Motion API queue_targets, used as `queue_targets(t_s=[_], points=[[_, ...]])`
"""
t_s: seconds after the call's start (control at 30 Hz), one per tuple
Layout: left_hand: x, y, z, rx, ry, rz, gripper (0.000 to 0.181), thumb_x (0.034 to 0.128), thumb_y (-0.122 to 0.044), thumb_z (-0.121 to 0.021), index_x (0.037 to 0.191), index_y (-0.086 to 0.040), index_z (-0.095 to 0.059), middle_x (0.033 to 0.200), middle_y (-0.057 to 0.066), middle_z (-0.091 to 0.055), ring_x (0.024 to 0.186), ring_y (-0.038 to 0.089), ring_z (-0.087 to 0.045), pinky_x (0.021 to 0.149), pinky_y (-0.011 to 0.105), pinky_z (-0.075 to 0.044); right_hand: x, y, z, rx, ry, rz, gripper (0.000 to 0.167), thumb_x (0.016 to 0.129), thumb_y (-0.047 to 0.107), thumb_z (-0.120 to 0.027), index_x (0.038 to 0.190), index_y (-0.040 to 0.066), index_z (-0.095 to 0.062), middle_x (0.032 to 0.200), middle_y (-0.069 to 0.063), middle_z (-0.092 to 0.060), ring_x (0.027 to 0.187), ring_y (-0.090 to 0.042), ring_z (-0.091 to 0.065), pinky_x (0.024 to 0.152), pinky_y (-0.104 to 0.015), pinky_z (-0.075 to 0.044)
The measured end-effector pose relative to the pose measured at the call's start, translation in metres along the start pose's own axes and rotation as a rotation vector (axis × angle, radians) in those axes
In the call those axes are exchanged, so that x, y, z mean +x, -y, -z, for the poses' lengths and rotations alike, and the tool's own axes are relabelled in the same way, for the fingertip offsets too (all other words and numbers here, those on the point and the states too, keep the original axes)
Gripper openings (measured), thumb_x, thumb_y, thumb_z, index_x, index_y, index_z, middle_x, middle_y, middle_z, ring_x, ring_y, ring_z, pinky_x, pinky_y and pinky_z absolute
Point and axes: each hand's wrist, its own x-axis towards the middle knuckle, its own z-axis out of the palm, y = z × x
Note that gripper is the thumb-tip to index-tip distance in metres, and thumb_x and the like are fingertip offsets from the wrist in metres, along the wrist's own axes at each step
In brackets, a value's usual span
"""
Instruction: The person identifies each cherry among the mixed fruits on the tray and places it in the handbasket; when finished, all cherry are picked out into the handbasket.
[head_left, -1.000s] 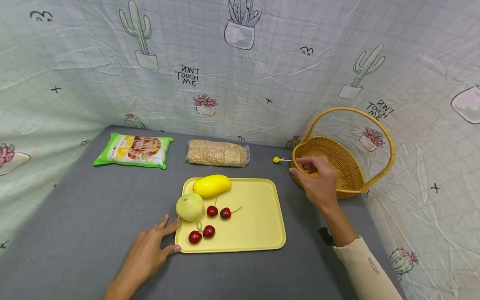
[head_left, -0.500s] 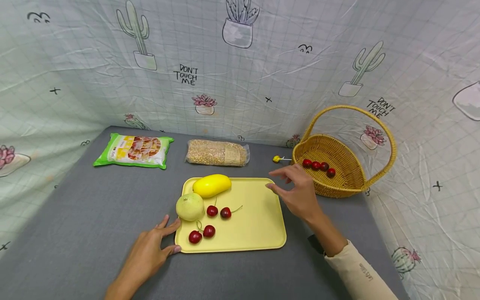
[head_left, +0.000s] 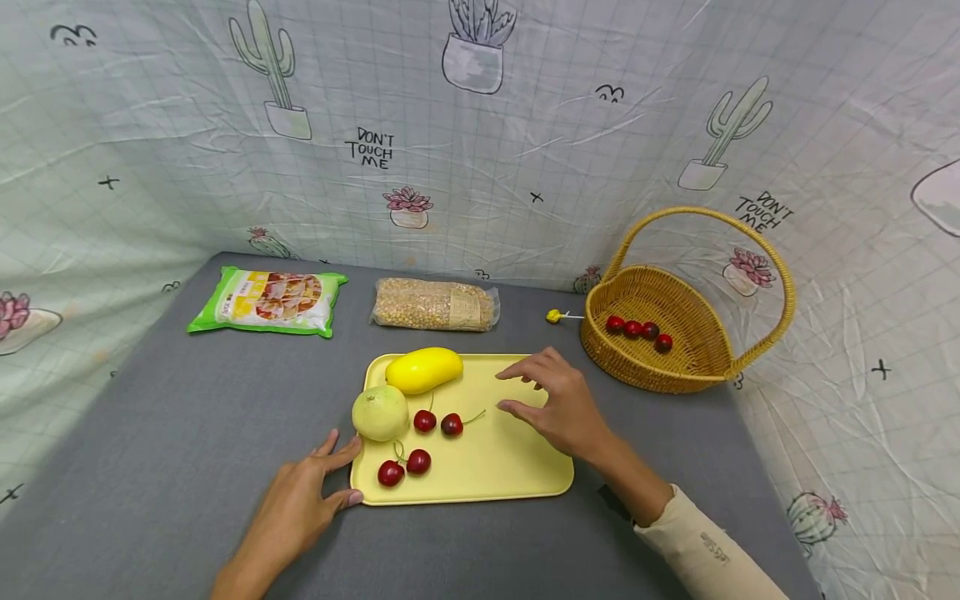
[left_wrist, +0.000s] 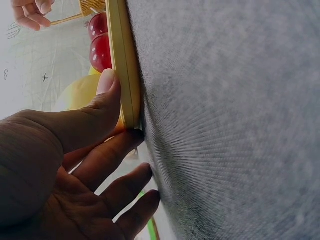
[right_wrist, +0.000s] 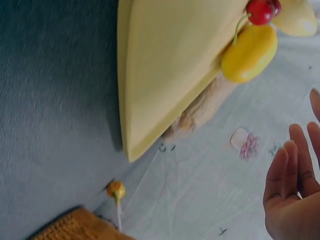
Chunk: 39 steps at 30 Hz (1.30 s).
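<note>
Cherries (head_left: 418, 462) lay on the tray (head_left: 495, 471), its long axis left to right, one stem (head_left: 476, 417) pointing right. The left hand (head_left: 302, 493), spread, touched its edge; the right hand (head_left: 561, 408) gaped empty above. Cloth (head_left: 300, 208) read "DON'T TOUCH ME".

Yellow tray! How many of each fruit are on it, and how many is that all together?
Cherries: 4
Long yellow fruit: 1
Round pale-green fruit: 1
Total on the tray: 6
</note>
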Motion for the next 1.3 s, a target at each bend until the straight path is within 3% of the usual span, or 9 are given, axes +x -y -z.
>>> queue_targets(t_s=[0.37,0.7,1.3], points=[[0.0,0.0,0.0,-0.001,-0.004,0.0,0.072,0.0752,-0.021,-0.095,0.142,-0.013,-0.07,0.149,0.026,-0.06,0.133,0.051,-0.061,0.102,0.064,-0.054,0.0,0.015,-0.019,0.01,0.159,-0.012,0.039,0.082,0.021,-0.094,0.118,0.02,-0.079,0.112,0.003,-0.077,0.1,-0.012,-0.058,0.083,-0.03,-0.056],[0.0,0.0,0.0,0.003,-0.006,0.006,0.074,0.075,-0.022,-0.096,0.143,-0.013,-0.069,0.15,0.027,-0.058,0.132,0.052,-0.062,0.102,0.063,-0.054,0.005,0.026,-0.028,-0.032,0.344,-0.087,0.041,0.088,0.024,-0.09,0.126,0.022,-0.077,0.125,0.007,-0.075,0.109,-0.012,-0.056,0.088,-0.035,-0.056],[0.0,-0.001,0.001,0.001,0.002,0.008,0.074,0.0754,-0.022,-0.095,0.143,-0.013,-0.069,0.15,0.028,-0.058,0.132,0.053,-0.061,0.102,0.064,-0.054,0.012,0.028,-0.046,-0.09,0.47,-0.094,0.041,0.09,0.023,-0.088,0.129,0.025,-0.077,0.126,0.007,-0.074,0.11,-0.013,-0.057,0.081,-0.031,-0.054]])
